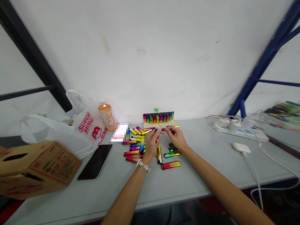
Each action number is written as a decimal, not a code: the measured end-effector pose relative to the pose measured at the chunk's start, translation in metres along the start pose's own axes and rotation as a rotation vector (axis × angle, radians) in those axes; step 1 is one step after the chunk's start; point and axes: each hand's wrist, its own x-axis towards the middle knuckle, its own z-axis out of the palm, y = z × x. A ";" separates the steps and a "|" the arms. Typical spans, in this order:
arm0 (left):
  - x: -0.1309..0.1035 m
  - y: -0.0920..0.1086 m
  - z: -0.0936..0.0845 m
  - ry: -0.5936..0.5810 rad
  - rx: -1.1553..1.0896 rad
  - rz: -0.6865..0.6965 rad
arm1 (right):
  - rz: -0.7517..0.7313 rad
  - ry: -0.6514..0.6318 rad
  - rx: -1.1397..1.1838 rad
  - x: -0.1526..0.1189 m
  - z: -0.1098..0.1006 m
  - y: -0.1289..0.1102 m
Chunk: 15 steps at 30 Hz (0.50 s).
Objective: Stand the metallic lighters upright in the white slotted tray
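Note:
Many metallic-coloured lighters lie loose on the grey table (112, 190), among them a red and yellow lighter (171, 165) near the front. Behind them a white tray (150, 125) holds an upright row of lighters (159, 118) against the wall. My left hand (152, 143), with a silver bracelet at its wrist, is over the loose pile; its fingers are bent towards the right hand. My right hand (176, 137) pinches a small red lighter (163, 129) just in front of the tray. Whether the left fingers also grip something is unclear.
To the left are a cardboard box (47, 165), a white plastic bag (79, 131), a black phone (95, 162) and an orange drink bottle (107, 115). A power strip (241, 130) with white cables and a white charger (241, 147) lie at the right.

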 end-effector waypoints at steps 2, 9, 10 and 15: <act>0.000 0.002 0.001 0.034 -0.011 -0.043 | 0.010 -0.010 0.000 0.000 0.000 0.001; 0.006 0.001 0.004 0.218 0.065 -0.094 | 0.011 -0.026 -0.011 0.000 0.002 0.002; 0.006 0.002 0.004 0.218 0.060 -0.096 | 0.014 -0.023 -0.010 -0.001 0.002 0.002; 0.004 0.005 0.003 0.204 -0.006 -0.145 | 0.018 -0.025 -0.005 -0.001 0.002 0.002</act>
